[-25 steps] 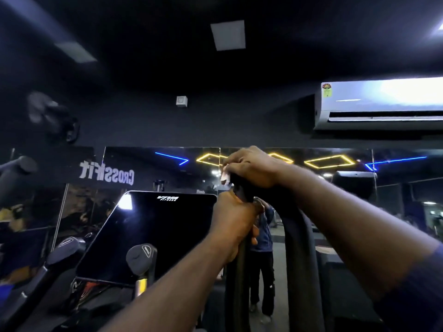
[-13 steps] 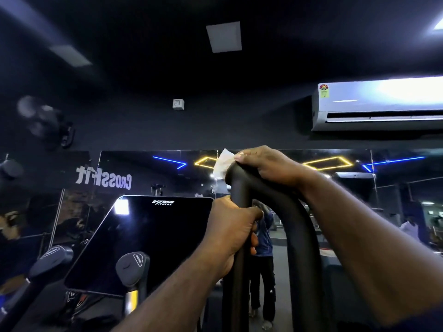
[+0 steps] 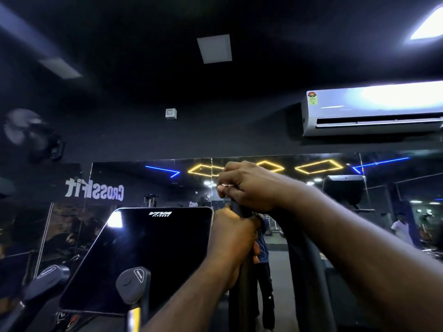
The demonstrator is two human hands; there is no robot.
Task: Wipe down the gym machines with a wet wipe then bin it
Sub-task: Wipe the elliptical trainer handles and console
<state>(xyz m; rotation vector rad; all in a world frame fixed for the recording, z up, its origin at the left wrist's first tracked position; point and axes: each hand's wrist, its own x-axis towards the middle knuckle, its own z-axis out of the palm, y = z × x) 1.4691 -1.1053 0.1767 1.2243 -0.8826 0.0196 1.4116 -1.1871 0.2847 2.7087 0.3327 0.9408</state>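
A black looped handlebar [image 3: 302,271] of a gym machine rises in front of me. My right hand [image 3: 249,185] is clenched over the top bend of the bar, with only a thin white sliver of the wet wipe [image 3: 224,186] showing under its fingers. Just below it, my left hand [image 3: 233,238] grips the bar's upright left leg [image 3: 242,295]. The two hands almost touch.
The machine's dark console screen [image 3: 143,257] tilts at the lower left, with a short handle knob [image 3: 133,282] in front. A mirror wall [image 3: 359,188] behind reflects neon lights and a person. An air conditioner [image 3: 371,109] hangs at the upper right.
My right hand slid back over the bar's top toward me and now covers most of the wipe, which stuck out white half a second ago. The left hand keeps its grip.
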